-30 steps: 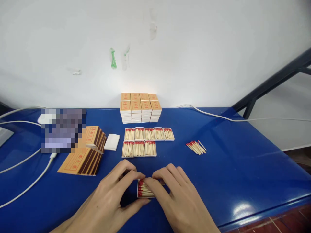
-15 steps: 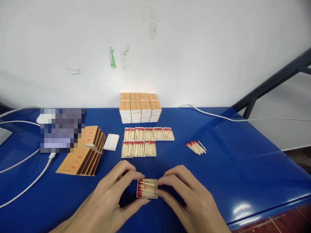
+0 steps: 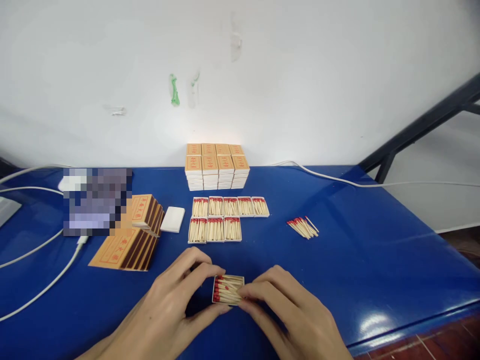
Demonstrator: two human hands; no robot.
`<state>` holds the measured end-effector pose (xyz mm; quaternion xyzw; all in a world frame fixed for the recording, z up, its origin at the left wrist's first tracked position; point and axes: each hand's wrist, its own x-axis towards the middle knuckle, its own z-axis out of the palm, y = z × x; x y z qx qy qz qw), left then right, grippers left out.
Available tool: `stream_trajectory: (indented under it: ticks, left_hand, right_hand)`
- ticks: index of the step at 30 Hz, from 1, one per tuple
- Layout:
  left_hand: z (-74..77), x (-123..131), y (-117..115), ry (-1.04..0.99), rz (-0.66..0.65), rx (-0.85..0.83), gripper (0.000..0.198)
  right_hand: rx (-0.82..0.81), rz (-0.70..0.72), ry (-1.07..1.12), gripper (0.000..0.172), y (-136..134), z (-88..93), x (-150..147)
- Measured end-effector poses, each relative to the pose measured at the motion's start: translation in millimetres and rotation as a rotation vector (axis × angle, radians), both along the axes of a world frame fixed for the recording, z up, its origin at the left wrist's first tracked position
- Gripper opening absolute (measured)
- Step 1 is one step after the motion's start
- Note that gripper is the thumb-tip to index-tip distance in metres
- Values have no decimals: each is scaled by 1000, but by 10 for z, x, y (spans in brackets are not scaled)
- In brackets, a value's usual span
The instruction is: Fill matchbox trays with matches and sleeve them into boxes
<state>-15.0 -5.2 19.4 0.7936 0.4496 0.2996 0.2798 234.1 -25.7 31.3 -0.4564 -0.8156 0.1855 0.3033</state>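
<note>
A small white matchbox tray [image 3: 227, 289] full of red-tipped matches lies on the blue table [image 3: 337, 270] close to me. My left hand [image 3: 176, 300] grips its left end, thumb below and fingers above. My right hand [image 3: 288, 312] pinches its right end with the fingertips. Behind it lie two rows of filled open trays [image 3: 225, 216]. A loose bunch of matches [image 3: 303, 227] lies to the right.
Closed orange matchboxes are stacked [image 3: 216, 166] at the wall. Empty orange sleeves [image 3: 131, 235] lie at the left beside a white empty tray [image 3: 173, 219]. White cables [image 3: 45, 287] cross the left side. The table's front edge [image 3: 412, 330] is near at the right.
My right hand has slid off the top of the tray to its right end, uncovering the matches. The left hand has stayed put.
</note>
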Motion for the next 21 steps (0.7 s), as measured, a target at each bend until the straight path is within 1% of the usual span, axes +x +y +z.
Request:
stream_trajectory:
  ticks: [4,7,9,12,13,14,17,21]
  left_hand:
    - [30,-7,23,26,-25,18,30]
    - [53,-6,20,30,-7,6,35]
    - [74,-5,16,29,6,10,38]
    - [103,-1,21,23,18,51,42]
    - [107,1,24,22,22,63,43]
    - [107,4,28,20,29,70,43]
    - [89,8,27,23,40,59,44]
    - [63,8,-1,32,38,62,46]
  right_hand:
    - [49,-13,-41,13,17,14,-66]
    - [27,-56,-29,13,24,33,-69]
    - [-54,-67,-15,25,30,53,-49]
    - [-230,-28,-7,52,45,83,-15]
    - [-286,-21,-1,58,53,88,-6]
    - [-334,-20,8,60,63,91,3]
    - [-450,-34,36,60,105,92,23]
    - [-551,-32,57,58,182,112,35]
